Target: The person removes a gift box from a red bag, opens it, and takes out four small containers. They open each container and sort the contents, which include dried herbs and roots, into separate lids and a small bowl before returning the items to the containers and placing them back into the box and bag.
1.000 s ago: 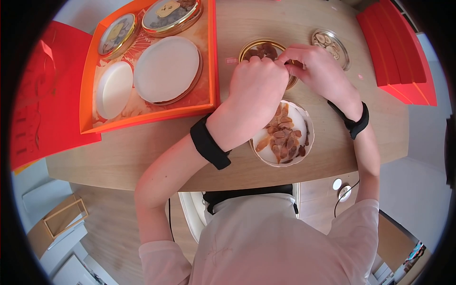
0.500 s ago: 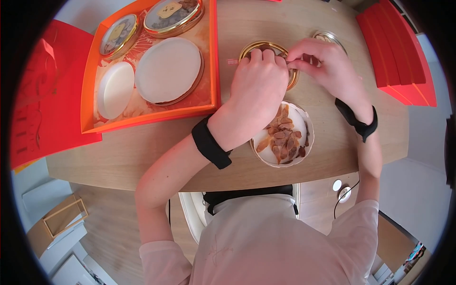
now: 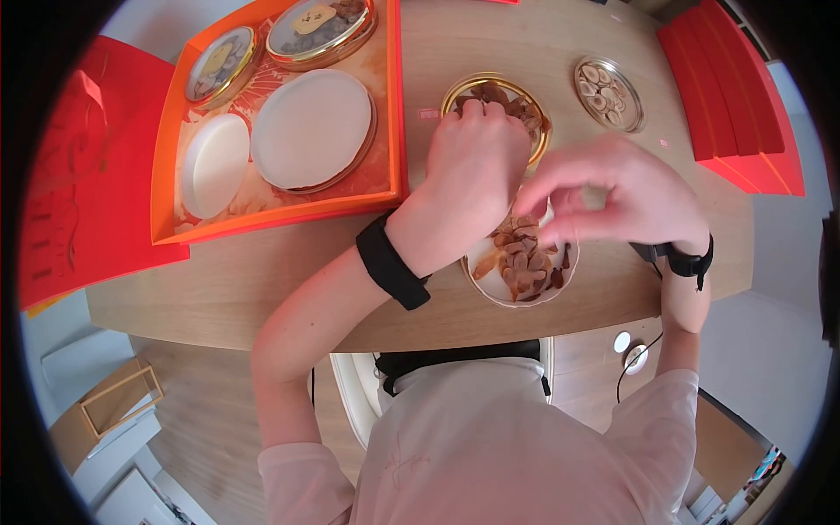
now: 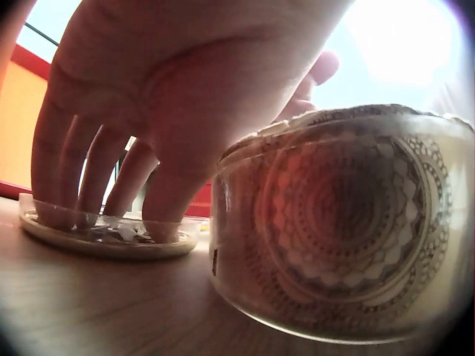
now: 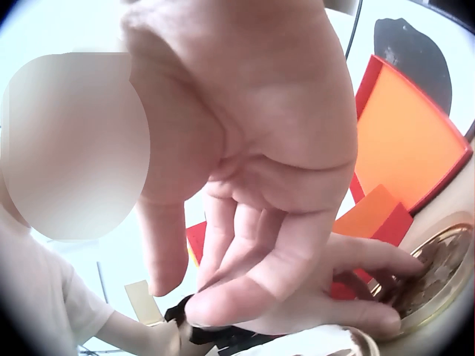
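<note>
My left hand (image 3: pixel 477 157) reaches into a shallow gold-rimmed round dish (image 3: pixel 544 140) of brown dried slices (image 3: pixel 494 90). In the left wrist view its fingers (image 4: pixel 93 178) point down inside the dish (image 4: pixel 111 248), thumb apart from them. My right hand (image 3: pixel 626 197), blurred at the fingertips, hovers over a scallop-rimmed jar (image 3: pixel 569 282). Its thumb and forefinger stand apart with nothing between them in the right wrist view. More brown slices (image 3: pixel 525 258) lie in the jar, partly hidden by this hand. The jar's patterned clear wall (image 4: pixel 349 222) shows beside the left hand in the left wrist view.
Left of the hands, an orange box (image 3: pixel 271 229) holds white round lids (image 3: pixel 311 127) and gold-rimmed tins (image 3: pixel 319 31). A clear dish of pale slices (image 3: pixel 608 94) sits at the back right, near red boxes (image 3: pixel 726 96). The table's front edge runs close below the jar.
My right hand has moved from beside my left fingertips over the gold-rimmed dish down toward me, above the jar, and its fingers have parted. The left hand stays at the dish.
</note>
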Motion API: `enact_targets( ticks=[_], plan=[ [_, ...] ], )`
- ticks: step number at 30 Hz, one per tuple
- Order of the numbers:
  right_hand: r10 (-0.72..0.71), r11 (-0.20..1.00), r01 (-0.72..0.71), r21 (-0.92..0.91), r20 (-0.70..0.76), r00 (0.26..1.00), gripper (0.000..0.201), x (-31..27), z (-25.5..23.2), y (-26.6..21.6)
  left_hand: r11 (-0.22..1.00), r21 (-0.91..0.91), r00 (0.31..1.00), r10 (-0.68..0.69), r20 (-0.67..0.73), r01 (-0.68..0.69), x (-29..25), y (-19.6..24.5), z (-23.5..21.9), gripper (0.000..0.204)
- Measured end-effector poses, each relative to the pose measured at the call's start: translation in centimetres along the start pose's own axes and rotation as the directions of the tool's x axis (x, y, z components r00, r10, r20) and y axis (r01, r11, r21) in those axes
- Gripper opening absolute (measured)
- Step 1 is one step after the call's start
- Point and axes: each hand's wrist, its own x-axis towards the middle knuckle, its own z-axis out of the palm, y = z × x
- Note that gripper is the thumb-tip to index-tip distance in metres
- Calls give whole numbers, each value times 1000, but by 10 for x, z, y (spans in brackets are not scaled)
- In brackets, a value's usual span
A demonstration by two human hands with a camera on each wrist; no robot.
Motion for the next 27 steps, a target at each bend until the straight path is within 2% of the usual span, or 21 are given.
enact_targets(
  ticks=[3, 5, 8, 11, 15, 18, 21, 23, 27],
  plan=[
    [41, 980, -79, -182, -200, 979, 18, 6, -9, 13, 1000, -5, 997, -11, -80, 10, -3, 0, 5, 19],
    [60, 940, -159, -301, -311, 948, 22, 11, -12, 18, 1000, 12, 1000, -6, -12, 6, -3, -3, 2, 16],
    [23, 905, -179, -387, -376, 926, 22, 14, -13, 26, 998, 68, 999, -11, 50, 8, -1, -3, -1, 14],
    [52, 877, -226, -423, -385, 922, 24, 13, -18, 35, 995, 102, 997, -7, 80, -1, -1, 1, -6, 15],
    [28, 838, -207, -505, -339, 940, 33, 10, -20, 53, 993, 121, 998, -10, 61, 3, -3, 3, -6, 16],
    [74, 765, -257, -590, -316, 946, 36, 10, -16, 53, 982, 188, 998, 24, -50, -14, -4, 1, 0, 21],
    [59, 712, -269, -649, -326, 943, 34, 10, -13, 53, 964, 261, 999, -53, 5, 50, -5, 4, -2, 16],
    [-4, 692, -251, -677, -351, 936, 29, 10, -10, 58, 967, 246, 998, -62, 14, 57, -4, 1, 0, 16],
    [28, 658, -295, -693, -369, 929, 26, 15, -2, 59, 981, 189, 996, -58, 74, 43, -3, -2, -3, 16]
  ],
)
